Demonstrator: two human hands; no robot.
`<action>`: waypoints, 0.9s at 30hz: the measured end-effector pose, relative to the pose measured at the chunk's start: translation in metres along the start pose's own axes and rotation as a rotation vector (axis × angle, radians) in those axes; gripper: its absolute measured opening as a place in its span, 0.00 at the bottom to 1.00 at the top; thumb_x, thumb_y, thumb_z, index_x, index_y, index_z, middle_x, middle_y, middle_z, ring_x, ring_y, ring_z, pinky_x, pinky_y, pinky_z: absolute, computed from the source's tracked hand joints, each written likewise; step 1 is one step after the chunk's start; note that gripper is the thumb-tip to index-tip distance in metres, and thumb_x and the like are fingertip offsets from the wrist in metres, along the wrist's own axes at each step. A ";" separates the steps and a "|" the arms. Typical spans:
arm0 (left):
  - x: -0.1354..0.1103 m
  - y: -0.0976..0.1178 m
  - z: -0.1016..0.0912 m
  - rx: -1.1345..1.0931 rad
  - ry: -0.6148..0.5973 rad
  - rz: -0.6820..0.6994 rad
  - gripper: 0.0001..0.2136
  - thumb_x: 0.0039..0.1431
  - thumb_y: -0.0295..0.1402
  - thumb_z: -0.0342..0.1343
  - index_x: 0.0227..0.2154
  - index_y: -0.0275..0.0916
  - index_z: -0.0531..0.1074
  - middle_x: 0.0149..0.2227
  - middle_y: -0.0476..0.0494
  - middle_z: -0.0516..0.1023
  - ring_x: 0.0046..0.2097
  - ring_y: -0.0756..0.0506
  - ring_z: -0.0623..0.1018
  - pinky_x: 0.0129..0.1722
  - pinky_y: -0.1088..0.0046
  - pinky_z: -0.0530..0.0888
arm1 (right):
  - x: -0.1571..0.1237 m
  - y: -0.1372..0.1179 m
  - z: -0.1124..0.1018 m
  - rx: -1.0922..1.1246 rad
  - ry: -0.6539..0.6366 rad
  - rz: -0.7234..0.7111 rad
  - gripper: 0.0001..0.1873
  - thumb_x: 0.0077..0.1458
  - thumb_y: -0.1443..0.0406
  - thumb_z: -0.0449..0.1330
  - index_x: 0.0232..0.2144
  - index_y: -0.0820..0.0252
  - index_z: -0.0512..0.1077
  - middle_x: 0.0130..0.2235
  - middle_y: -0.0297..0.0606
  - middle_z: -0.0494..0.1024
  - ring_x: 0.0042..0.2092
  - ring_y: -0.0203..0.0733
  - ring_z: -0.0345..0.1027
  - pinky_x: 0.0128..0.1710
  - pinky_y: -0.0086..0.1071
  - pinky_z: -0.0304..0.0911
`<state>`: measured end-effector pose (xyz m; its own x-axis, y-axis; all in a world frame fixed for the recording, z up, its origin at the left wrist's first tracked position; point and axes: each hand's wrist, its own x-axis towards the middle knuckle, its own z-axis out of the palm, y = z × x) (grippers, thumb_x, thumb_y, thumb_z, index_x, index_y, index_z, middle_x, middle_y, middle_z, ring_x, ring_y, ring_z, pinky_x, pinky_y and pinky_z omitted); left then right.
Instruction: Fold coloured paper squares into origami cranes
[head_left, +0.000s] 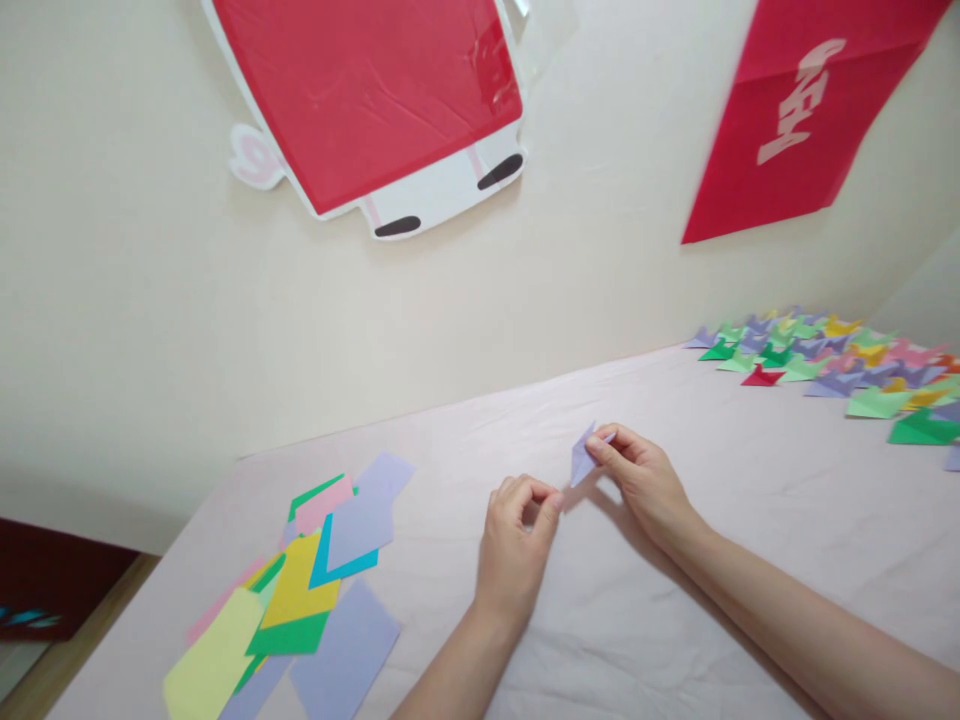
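Note:
A small folded lilac paper piece (pixel 582 456) is held just above the pale pink tablecloth (pixel 750 520) in the middle of the table. My right hand (pixel 642 482) pinches its upper end with fingers closed. My left hand (pixel 517 545) pinches its lower tip between thumb and forefinger, the other fingers curled. Both forearms reach in from the bottom edge.
A loose pile of coloured paper squares (pixel 307 590), lilac, yellow, green, blue and pink, lies at the left. Several folded paper figures in many colours (pixel 840 370) are spread at the far right. Red posters (pixel 375 100) hang on the cream wall behind the table.

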<state>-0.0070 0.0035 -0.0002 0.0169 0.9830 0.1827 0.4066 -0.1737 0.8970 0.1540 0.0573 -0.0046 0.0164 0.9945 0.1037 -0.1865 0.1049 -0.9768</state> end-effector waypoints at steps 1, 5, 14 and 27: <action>0.000 -0.001 0.000 -0.025 0.007 -0.002 0.04 0.61 0.35 0.56 0.34 0.42 0.73 0.36 0.48 0.75 0.40 0.45 0.72 0.42 0.70 0.65 | -0.001 0.000 0.001 -0.003 -0.060 0.011 0.15 0.49 0.54 0.67 0.24 0.57 0.70 0.26 0.30 0.68 0.30 0.38 0.60 0.33 0.32 0.56; 0.001 -0.004 0.002 0.030 -0.006 0.003 0.07 0.59 0.38 0.60 0.31 0.41 0.71 0.32 0.50 0.72 0.37 0.46 0.69 0.39 0.71 0.63 | -0.012 0.003 0.009 -0.051 -0.305 0.012 0.13 0.52 0.57 0.65 0.25 0.59 0.71 0.27 0.31 0.70 0.31 0.38 0.63 0.35 0.32 0.58; 0.002 -0.005 0.000 0.065 -0.023 -0.029 0.14 0.60 0.37 0.57 0.21 0.40 0.64 0.26 0.51 0.66 0.34 0.46 0.67 0.36 0.71 0.61 | -0.009 -0.004 0.010 -0.155 -0.315 0.128 0.20 0.48 0.50 0.64 0.20 0.60 0.71 0.24 0.32 0.71 0.29 0.38 0.62 0.32 0.30 0.59; 0.003 0.000 0.000 0.100 -0.057 -0.019 0.12 0.58 0.34 0.58 0.21 0.40 0.66 0.26 0.52 0.67 0.35 0.46 0.67 0.37 0.71 0.61 | -0.004 -0.003 0.002 -0.203 -0.016 0.046 0.28 0.49 0.41 0.60 0.19 0.59 0.74 0.20 0.33 0.69 0.24 0.37 0.60 0.25 0.31 0.56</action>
<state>-0.0068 0.0069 0.0004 0.0596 0.9883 0.1404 0.4965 -0.1514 0.8547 0.1523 0.0531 -0.0015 -0.0031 0.9982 0.0599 0.0154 0.0600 -0.9981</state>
